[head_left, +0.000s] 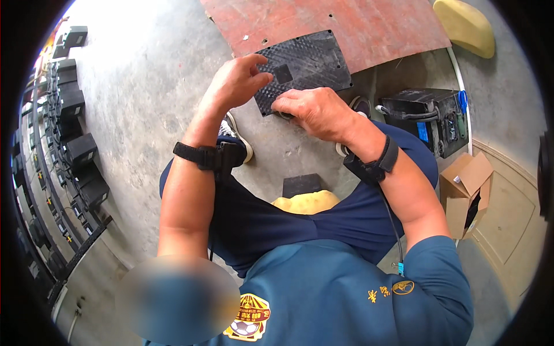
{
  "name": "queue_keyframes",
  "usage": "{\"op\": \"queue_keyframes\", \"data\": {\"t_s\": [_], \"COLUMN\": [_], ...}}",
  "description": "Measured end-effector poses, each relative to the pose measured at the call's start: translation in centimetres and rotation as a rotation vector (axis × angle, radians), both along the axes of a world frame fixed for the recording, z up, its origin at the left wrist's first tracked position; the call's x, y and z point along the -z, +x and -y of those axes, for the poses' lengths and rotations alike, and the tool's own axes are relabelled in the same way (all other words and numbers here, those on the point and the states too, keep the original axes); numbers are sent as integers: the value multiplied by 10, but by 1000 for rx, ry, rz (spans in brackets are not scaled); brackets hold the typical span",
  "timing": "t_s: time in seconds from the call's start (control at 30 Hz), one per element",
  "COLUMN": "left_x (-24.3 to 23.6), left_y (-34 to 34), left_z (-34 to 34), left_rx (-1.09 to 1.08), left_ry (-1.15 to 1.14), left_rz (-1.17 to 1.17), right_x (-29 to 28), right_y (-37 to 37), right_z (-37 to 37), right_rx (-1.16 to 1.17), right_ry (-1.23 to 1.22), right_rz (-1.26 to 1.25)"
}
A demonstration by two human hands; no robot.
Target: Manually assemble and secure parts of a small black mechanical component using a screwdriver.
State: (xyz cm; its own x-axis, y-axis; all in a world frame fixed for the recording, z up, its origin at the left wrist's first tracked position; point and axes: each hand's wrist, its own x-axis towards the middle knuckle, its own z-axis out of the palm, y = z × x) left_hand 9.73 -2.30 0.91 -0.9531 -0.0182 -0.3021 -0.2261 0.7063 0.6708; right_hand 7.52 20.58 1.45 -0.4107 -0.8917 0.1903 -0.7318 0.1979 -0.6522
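Observation:
A black textured rubber-like panel (309, 63) with a small square patch near its middle is held up in front of me. My left hand (234, 83) pinches its left edge with thumb and fingers. My right hand (311, 109) grips its lower edge. Both wrists wear black straps. I am seated, my knees in dark blue trousers below the panel.
A red-brown board (369, 23) lies on the concrete floor ahead. A black battery-like box (430, 118) with cables stands at right, an open cardboard box (467, 193) beside it. A yellow foam piece (464, 26) lies far right. Rows of black boxes (75, 150) line the left.

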Motion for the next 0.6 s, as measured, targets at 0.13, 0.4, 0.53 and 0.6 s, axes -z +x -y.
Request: {"op": "queue_keyframes", "data": {"t_s": [0.13, 0.4, 0.53, 0.6], "left_x": [0, -1, -3, -2], "left_y": [0, 1, 1, 0], "left_z": [0, -2, -1, -2], "left_rx": [-15, -22, -29, -55], "left_ry": [17, 25, 88, 115], "left_rz": [26, 25, 41, 61], "right_x": [-1, 2, 3, 5], "right_y": [-1, 4, 5, 3], "right_z": [-1, 2, 2, 0], "right_rx": [-14, 37, 34, 3], "right_ry": [135, 113, 178, 135], "right_rz": [11, -71, -21, 19]}}
